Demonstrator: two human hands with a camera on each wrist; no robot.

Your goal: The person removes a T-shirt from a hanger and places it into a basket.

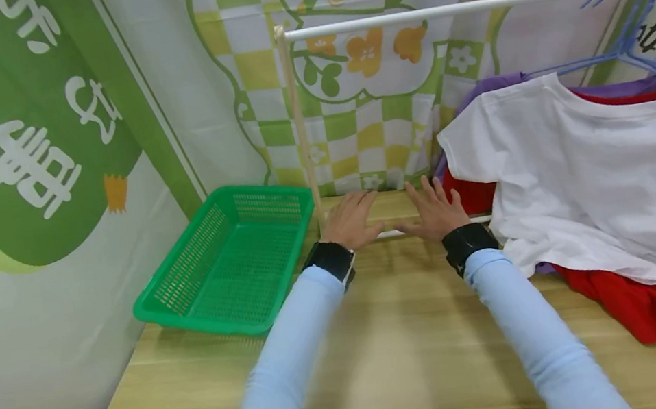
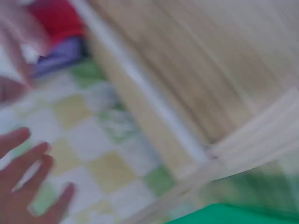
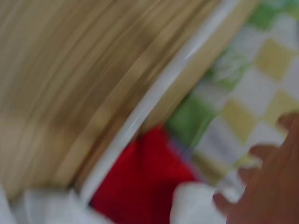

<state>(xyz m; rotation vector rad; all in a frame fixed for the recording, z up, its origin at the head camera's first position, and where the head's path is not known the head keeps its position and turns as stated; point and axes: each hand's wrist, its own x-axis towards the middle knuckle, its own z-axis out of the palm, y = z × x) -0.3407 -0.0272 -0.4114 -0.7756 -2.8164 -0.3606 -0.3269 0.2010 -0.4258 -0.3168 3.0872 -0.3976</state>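
Note:
Both hands reach forward over the table, fingers spread and holding nothing. In the head view my left hand [image 1: 351, 221] is beside the rack's left post [image 1: 299, 125], above the low white bar [image 1: 392, 232]. My right hand [image 1: 436, 209] is just left of the hanging shirts, its thumb pointing toward the left hand. A white T-shirt [image 1: 595, 155] hangs at the right on a blue hanger [image 1: 625, 51], with red clothing [image 1: 646, 307] and purple clothing behind it. Both wrist views are blurred; the right one shows a red garment [image 3: 145, 172] near the right hand [image 3: 268, 182].
A green plastic basket [image 1: 226, 325] with nothing in it stands left of the rack on the wooden table [image 1: 388, 376]. The rack's white top rail [image 1: 433, 12] runs across above the hands. A checkered curtain [image 1: 263, 88] hangs behind, and a green printed cloth [image 1: 14, 135] covers the left side.

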